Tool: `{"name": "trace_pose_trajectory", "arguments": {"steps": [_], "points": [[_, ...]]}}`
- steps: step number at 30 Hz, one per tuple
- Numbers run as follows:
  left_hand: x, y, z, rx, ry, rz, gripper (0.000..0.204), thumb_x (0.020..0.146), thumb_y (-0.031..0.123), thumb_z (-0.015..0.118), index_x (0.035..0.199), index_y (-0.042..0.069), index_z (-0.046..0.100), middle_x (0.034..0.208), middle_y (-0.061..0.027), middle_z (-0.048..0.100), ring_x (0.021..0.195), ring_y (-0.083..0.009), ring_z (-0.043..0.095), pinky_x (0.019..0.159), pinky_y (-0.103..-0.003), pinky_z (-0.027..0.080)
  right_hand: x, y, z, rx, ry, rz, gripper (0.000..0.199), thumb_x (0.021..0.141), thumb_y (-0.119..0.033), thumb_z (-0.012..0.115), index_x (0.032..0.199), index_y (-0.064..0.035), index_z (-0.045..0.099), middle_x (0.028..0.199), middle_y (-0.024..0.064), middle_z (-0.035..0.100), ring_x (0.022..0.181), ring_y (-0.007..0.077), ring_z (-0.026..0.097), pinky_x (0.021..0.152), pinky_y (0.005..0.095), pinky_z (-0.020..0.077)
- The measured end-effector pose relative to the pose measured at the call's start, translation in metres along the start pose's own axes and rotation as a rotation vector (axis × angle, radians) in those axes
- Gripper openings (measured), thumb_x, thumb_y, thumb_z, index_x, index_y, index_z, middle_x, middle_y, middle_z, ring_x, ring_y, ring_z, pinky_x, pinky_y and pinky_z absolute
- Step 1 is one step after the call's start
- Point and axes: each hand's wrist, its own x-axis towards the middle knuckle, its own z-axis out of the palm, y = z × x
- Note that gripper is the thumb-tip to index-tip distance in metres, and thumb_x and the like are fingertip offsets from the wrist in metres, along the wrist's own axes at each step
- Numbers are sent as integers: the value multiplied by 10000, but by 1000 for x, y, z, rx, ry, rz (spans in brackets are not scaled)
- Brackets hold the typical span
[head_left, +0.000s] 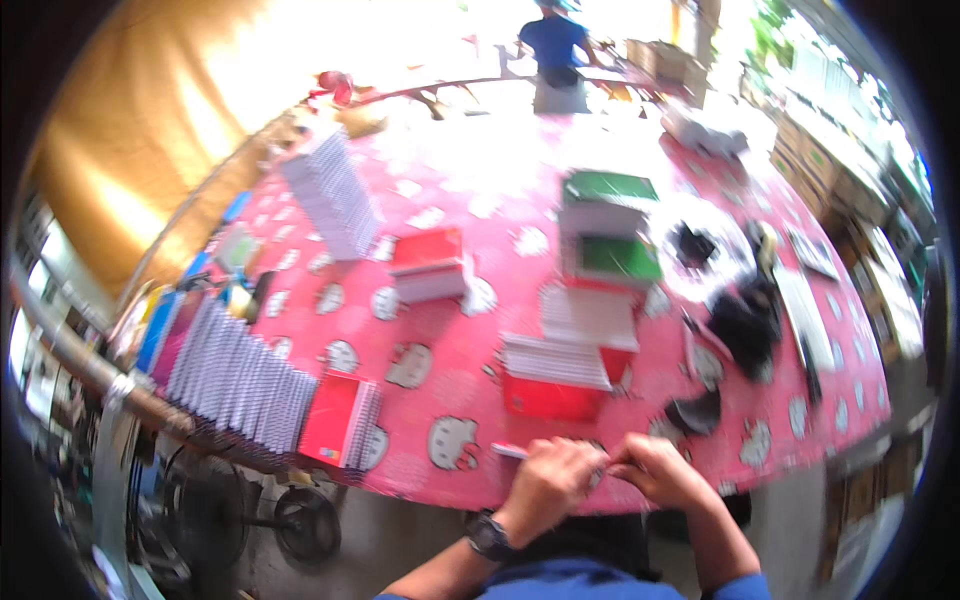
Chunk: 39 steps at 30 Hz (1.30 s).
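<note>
My left hand (pixel 550 475), with a dark watch on its wrist, is closed at the table's near edge. Beside it, my right hand (pixel 660 472) has its fingers pinched together. The fingertips of both nearly meet over something too small and blurred to name. A thin pinkish-red edge (pixel 510 450) shows just left of my left hand; its kind is unclear. Just beyond my hands lies a red-covered stack of white pages (pixel 555 375). More white page stacks (pixel 588 318) lie behind it, then green-covered stacks (pixel 610 220).
A pink patterned cloth (pixel 450 400) covers the table. At left are a row of spiral-bound notebooks (pixel 235 375), a red notebook (pixel 335 420) and a tall stack (pixel 335 195). Red-covered blocks (pixel 430 265) sit mid-table. A clear plastic roll (pixel 700 250) and black cloth (pixel 745 325) lie right. Someone in blue (pixel 555 50) stands beyond.
</note>
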Motion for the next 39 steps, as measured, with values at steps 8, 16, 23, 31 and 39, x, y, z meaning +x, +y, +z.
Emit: {"name": "trace_pose_trajectory", "arguments": {"steps": [8,16,23,31,39], "points": [[-3,-7,4,-7,-39,104,232,791,178,693,999,132,600,895,0,637,835,-170,607,765,-315,428,-5,-14,8,-11,65,55,410,755,-123,780,1098,-52,567,811,82,604,715,192,622,655,294,508],[0,-4,2,-45,-34,121,170,862,254,638,978,143,583,890,12,613,868,-154,597,824,-306,393,-36,58,-35,-610,759,340,722,670,-463,784,1195,-65,489,1307,187,439,1215,375,379,976,511,337],[-3,-10,4,-33,-99,53,160,844,312,672,903,182,597,817,82,616,845,-117,600,999,-499,252,-44,93,-21,-527,688,454,741,638,-451,792,1210,-95,483,1474,242,269,1298,418,314,1046,543,251],[-4,-12,-8,19,-79,52,261,805,422,700,954,223,620,986,71,630,955,-108,597,1047,-520,158,-29,54,-34,-292,614,266,532,688,-429,777,1052,-61,656,1201,201,572,1117,349,492,937,439,418],[-21,-30,-18,155,-80,89,138,723,272,721,820,203,650,798,84,601,847,-94,584,1021,-476,211,-14,1,6,842,-124,-110,737,735,-646,616,1094,-5,657,1293,183,537,1167,275,503,1002,391,367]]}}
